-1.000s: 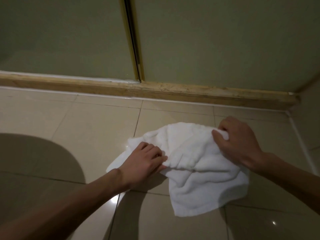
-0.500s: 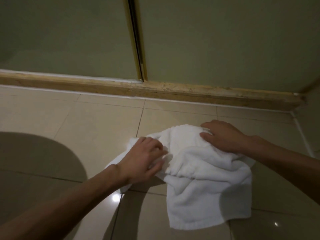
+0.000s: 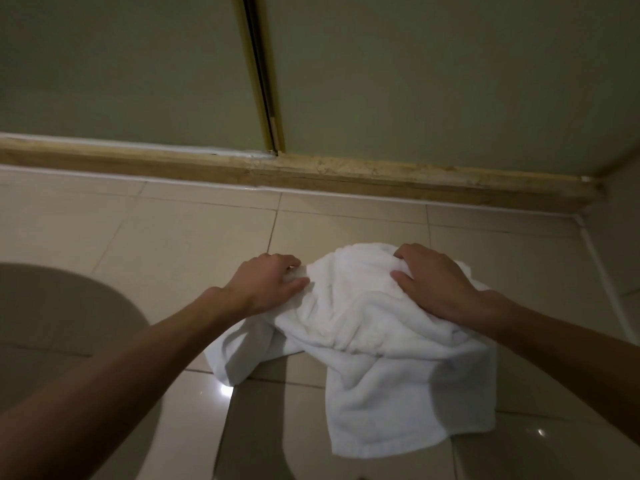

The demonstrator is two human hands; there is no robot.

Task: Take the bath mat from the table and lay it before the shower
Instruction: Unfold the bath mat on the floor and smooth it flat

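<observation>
The white bath mat [image 3: 388, 348] lies crumpled on the tiled floor, just in front of the shower's raised threshold [image 3: 311, 173]. My left hand [image 3: 266, 282] grips the mat's far left edge, fingers curled into the cloth. On the bunched far edge to the right, my right hand [image 3: 429, 282] holds a fold with curled fingers. The mat's near part hangs in loose folds toward me, one corner spread at the lower right.
Frosted shower doors [image 3: 433, 81] with a brass-coloured frame [image 3: 263, 77] stand behind the threshold. A wall corner [image 3: 595, 188] closes the floor at the right. Glossy beige tiles [image 3: 166, 244] lie to the left, partly in dark shadow.
Both hands have shifted forward toward the threshold and taken new holds on the mat's far edge. The cloth has been drawn up and bunched between them.
</observation>
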